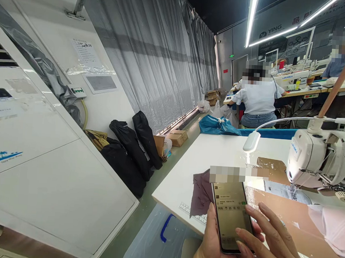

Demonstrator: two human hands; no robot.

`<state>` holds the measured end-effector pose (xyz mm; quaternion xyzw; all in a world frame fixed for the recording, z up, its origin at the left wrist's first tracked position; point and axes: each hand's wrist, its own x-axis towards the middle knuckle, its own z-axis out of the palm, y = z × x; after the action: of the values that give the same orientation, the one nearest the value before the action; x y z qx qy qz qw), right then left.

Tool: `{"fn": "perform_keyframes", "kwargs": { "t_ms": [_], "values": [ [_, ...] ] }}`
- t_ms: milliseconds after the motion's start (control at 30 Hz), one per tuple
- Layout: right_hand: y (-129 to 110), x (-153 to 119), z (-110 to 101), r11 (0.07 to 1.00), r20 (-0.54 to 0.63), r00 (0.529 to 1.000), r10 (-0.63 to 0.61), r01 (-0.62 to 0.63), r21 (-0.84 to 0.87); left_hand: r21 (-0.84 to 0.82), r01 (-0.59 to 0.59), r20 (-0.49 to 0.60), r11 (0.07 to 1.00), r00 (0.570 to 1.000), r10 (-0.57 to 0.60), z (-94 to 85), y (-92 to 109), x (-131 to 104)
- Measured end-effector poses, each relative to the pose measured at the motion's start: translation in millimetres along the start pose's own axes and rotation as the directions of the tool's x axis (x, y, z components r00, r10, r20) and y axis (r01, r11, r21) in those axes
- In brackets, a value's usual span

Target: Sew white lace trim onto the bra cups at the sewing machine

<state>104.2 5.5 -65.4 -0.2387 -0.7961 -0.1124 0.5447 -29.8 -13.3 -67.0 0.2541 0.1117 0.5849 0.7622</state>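
Observation:
A smartphone (231, 218) with a lit screen of text lines rests in my left hand (212, 248), whose thumb lies along the phone's left edge and whose fingertips show at its right edge. Over the screen's right side is my right hand (273, 240), fingers spread, fingertips at or just above the glass. Behind the phone, a dark purple cloth (200, 193) lies on the white sewing table (181, 172). To the right stands a white sewing machine (308, 153), with pale pink fabric (332, 228) in front of it.
A lamp (251, 141) on a bent neck stands over the table. Beyond the far edge is a blue bag (219, 125); a person in a white shirt (258, 97) sits further off. Below the left edge is a translucent bin (151, 236). Black bundles (130, 149) lean beside a white cabinet (56, 168).

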Motion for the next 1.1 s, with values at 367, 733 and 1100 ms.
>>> {"fn": "perform_keyframes", "kwargs": {
  "t_ms": [367, 733, 1100],
  "values": [
    [1.1, -5.6, 2.6, 0.999, -0.029, 0.999, 0.023, -0.022, 0.025, 0.008, -0.027, -0.050, 1.000, 0.998, 0.027, 2.7, -1.5, 0.5],
    [1.1, 2.7, 2.1, 0.995, 0.078, 0.993, -0.091, 0.094, -0.042, -0.032, -0.052, -0.033, 0.998, 0.998, 0.051, 6.1, 2.5, -0.3],
    [0.8, -0.1, 7.7, 0.989, 0.140, 0.988, -0.061, 0.079, -0.129, -0.017, -0.041, 0.004, 0.999, 0.999, 0.041, 10.6, 4.5, -1.9]
  ]
}}
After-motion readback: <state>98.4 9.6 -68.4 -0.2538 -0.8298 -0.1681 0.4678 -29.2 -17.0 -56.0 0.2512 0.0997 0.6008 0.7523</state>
